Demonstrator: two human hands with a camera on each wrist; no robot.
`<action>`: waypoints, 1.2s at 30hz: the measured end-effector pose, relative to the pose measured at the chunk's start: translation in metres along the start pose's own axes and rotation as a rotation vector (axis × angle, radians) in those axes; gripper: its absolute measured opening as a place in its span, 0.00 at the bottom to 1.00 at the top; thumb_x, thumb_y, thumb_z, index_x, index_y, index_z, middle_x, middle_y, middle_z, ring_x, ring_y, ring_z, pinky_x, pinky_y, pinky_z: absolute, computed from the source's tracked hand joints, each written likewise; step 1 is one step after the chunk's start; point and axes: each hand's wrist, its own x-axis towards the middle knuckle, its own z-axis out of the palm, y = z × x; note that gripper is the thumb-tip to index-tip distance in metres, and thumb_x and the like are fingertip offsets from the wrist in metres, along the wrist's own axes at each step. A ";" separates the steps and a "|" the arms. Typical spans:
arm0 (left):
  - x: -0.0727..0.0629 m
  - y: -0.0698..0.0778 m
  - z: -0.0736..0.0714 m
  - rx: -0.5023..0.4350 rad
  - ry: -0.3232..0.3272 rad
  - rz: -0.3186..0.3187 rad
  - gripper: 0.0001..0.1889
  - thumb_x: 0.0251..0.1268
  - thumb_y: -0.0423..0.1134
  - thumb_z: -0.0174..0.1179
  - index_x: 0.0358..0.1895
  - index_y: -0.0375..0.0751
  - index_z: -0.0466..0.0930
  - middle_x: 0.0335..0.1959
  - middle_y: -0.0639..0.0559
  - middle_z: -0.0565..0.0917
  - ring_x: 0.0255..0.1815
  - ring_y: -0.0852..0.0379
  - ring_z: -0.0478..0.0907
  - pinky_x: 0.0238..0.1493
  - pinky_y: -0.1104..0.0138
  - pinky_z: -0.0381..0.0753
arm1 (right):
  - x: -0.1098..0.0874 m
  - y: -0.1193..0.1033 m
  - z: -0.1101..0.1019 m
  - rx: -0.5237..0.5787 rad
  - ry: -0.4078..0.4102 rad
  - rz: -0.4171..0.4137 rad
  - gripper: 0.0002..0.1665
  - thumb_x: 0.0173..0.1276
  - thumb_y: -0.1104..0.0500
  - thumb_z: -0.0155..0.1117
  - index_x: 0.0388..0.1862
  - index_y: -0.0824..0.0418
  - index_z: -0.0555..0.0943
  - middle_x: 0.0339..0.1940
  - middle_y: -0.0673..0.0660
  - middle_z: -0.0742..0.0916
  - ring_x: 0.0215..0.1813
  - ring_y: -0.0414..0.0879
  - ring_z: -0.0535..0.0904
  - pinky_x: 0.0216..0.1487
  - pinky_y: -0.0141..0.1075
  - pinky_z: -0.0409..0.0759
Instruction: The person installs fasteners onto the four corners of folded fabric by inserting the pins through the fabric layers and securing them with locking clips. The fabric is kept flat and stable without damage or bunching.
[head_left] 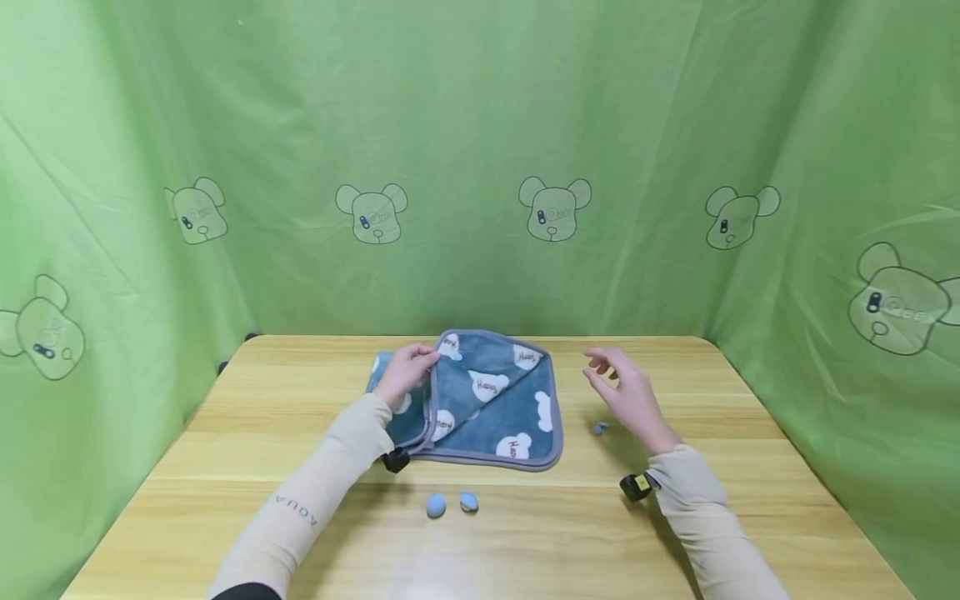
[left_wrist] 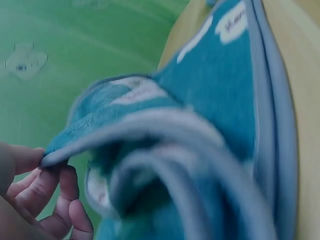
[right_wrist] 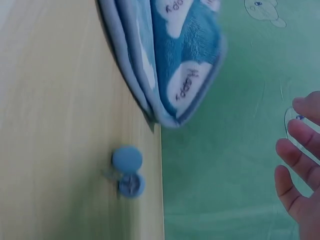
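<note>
Blanket (head_left: 491, 417): laid folded on far part of table (head_left: 555, 542) | blanket edge pinched and held up by left hand (head_left: 407, 375) | right hand (head_left: 628, 398): held apart from blanket, fingers loosely spread | small blue clip (head_left: 599, 428) seen near right hand; two blue pieces (head_left: 435, 505) placed before blanket

You have one grey-edged teal fleece blanket with white bear patches (head_left: 498, 408), three small rounded light-blue objects (head_left: 436, 505) (head_left: 468, 502) (head_left: 599, 428), two bare hands (head_left: 407, 373) (head_left: 628, 398), two beige sleeves (head_left: 307, 496) (head_left: 708, 512), two black wrist cameras (head_left: 396, 460) (head_left: 635, 488), one pale wood-grained table (head_left: 547, 546) and six printed bear heads (head_left: 49, 332) (head_left: 198, 215) (head_left: 372, 217) (head_left: 552, 213) (head_left: 737, 221) (head_left: 900, 304) on green fabric (head_left: 465, 100).
</note>
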 end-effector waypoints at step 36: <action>-0.056 0.019 -0.014 0.131 -0.127 0.143 0.16 0.67 0.39 0.60 0.53 0.34 0.78 0.41 0.43 0.83 0.45 0.43 0.81 0.52 0.50 0.79 | -0.029 0.046 -0.014 -0.016 -0.668 0.149 0.10 0.55 0.72 0.64 0.28 0.58 0.81 0.31 0.51 0.85 0.37 0.41 0.77 0.42 0.32 0.76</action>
